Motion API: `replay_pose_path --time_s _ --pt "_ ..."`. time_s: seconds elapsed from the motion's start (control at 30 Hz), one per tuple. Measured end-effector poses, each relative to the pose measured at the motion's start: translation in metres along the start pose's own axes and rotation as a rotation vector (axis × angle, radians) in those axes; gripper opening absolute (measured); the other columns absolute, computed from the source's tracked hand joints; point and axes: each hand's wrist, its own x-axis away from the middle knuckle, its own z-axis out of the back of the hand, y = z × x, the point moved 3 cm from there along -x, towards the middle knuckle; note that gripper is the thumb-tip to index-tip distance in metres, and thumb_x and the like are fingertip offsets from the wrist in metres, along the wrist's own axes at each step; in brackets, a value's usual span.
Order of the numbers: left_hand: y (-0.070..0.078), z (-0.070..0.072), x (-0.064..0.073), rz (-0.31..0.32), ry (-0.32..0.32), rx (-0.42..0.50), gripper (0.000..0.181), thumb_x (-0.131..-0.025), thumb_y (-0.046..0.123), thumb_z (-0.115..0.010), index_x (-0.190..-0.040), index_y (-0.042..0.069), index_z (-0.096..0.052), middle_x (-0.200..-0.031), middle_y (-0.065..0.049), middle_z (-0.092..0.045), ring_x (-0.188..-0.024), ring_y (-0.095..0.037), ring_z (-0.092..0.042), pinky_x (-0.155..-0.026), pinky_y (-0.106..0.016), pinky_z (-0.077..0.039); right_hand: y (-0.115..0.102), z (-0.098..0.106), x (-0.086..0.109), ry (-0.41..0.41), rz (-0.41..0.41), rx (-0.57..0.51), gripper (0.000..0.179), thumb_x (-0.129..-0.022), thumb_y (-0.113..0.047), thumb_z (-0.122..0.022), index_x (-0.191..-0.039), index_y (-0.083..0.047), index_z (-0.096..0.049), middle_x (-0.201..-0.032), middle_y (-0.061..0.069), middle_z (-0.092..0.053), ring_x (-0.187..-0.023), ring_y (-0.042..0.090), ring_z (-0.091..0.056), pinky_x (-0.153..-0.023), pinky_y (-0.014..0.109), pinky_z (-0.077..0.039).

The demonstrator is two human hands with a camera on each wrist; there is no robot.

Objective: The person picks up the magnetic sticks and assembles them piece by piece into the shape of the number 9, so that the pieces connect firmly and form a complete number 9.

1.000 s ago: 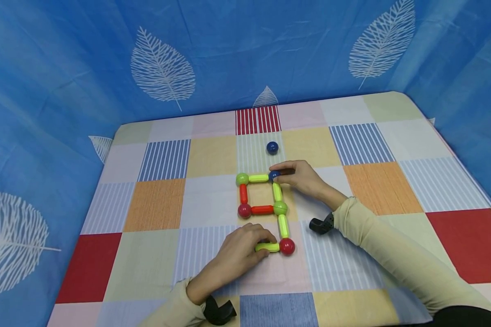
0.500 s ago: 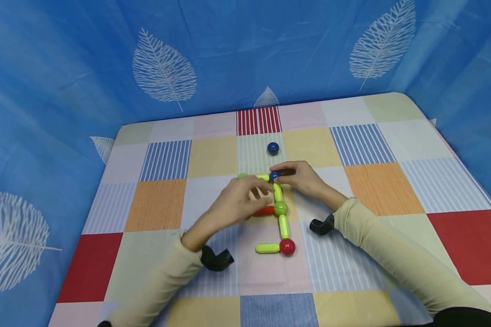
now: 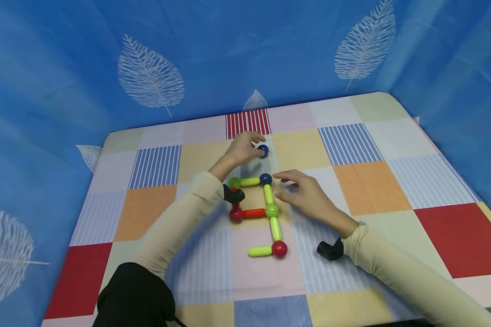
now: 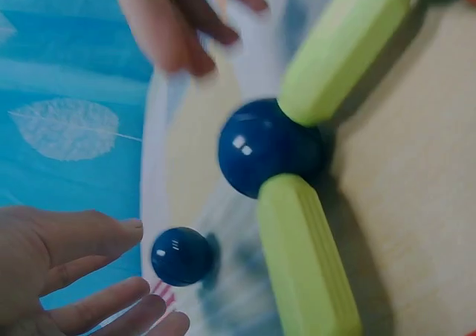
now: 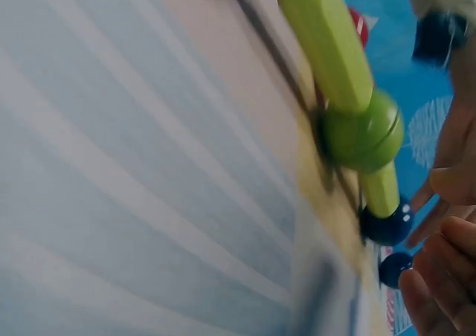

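A loose dark blue ball lies on the tablecloth at the far middle. My left hand reaches beside it, and in the left wrist view the thumb and fingers spread on either side with a gap to the ball. Nearer lies a flat frame of balls and sticks. Its far right corner is another blue ball joined to two yellow-green sticks. Just right of that corner, my right hand hovers with parted fingers, holding nothing. A green ball joins the frame to a stick running toward me.
The frame's near side is a red stick ending in a red ball. Closer to me, another red ball joins a sideways yellow-green stick. A blue leaf-patterned curtain hangs behind the patchwork-covered table.
My left hand has gone from the near yellow-green stick, over the frame, to the loose blue ball. My right hand has let go of the corner blue ball and drawn slightly back.
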Motion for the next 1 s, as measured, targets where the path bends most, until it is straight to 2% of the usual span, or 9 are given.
replay_pose_path --time_s 0.1,0.27,0.4,0.67,0.83,1.0 --pt "-0.004 0.0 -0.007 0.034 -0.02 -0.031 0.043 -0.088 0.007 -0.071 -0.13 0.003 -0.061 -0.131 -0.017 -0.059 -0.112 -0.029 -0.06 -0.091 -0.039 -0.051 -0.006 -0.001 0.011 -0.006 0.018 0.03 0.043 -0.087 -0.012 -0.073 -0.129 -0.007 -0.063 -0.13 0.006 -0.061 -0.107 0.027 -0.063 -0.09 0.042 -0.053" --pt "-0.008 -0.002 -0.011 0.071 -0.044 -0.033 0.043 -0.087 0.004 -0.072 -0.128 0.003 -0.063 -0.13 -0.016 -0.059 -0.117 -0.028 -0.057 -0.092 -0.038 -0.051 -0.005 -0.007 0.021 -0.042 -0.031 0.019 0.043 -0.087 -0.012 -0.074 -0.128 -0.007 -0.064 -0.128 0.005 -0.061 -0.105 0.027 -0.064 -0.089 0.04 -0.053" --pt "-0.01 -0.005 -0.014 0.069 -0.035 -0.037 0.037 -0.086 0.001 -0.071 -0.122 0.001 -0.067 -0.126 -0.014 -0.063 -0.117 -0.026 -0.057 -0.093 -0.035 -0.051 0.001 -0.012 0.025 -0.042 -0.046 0.005 0.041 -0.087 -0.011 -0.074 -0.126 -0.007 -0.065 -0.124 0.006 -0.063 -0.103 0.024 -0.064 -0.088 0.038 -0.054" --pt "-0.006 -0.008 -0.017 0.052 -0.02 -0.046 0.032 -0.087 -0.002 -0.07 -0.118 0.002 -0.069 -0.124 -0.012 -0.065 -0.116 -0.024 -0.058 -0.095 -0.034 -0.05 -0.004 -0.025 0.03 -0.088 0.053 -0.104 0.032 -0.089 -0.008 -0.073 -0.12 -0.007 -0.069 -0.116 0.006 -0.064 -0.095 0.018 -0.065 -0.085 0.03 -0.055" --pt "-0.007 -0.009 -0.017 0.044 -0.012 -0.039 0.03 -0.087 -0.002 -0.071 -0.116 0.001 -0.069 -0.122 -0.013 -0.066 -0.114 -0.026 -0.059 -0.096 -0.035 -0.049 0.001 -0.024 0.029 -0.1 0.026 -0.126 0.029 -0.088 -0.009 -0.074 -0.116 -0.009 -0.071 -0.11 0.003 -0.065 -0.095 0.016 -0.065 -0.084 0.026 -0.055" --pt "-0.017 -0.004 -0.012 0.046 -0.006 -0.014 0.03 -0.087 -0.001 -0.07 -0.117 0.0 -0.069 -0.121 -0.014 -0.066 -0.112 -0.027 -0.06 -0.094 -0.037 -0.05 0.002 -0.022 0.029 -0.111 -0.004 -0.12 0.029 -0.087 -0.009 -0.074 -0.116 -0.008 -0.071 -0.108 0.002 -0.065 -0.096 0.016 -0.064 -0.084 0.025 -0.055"
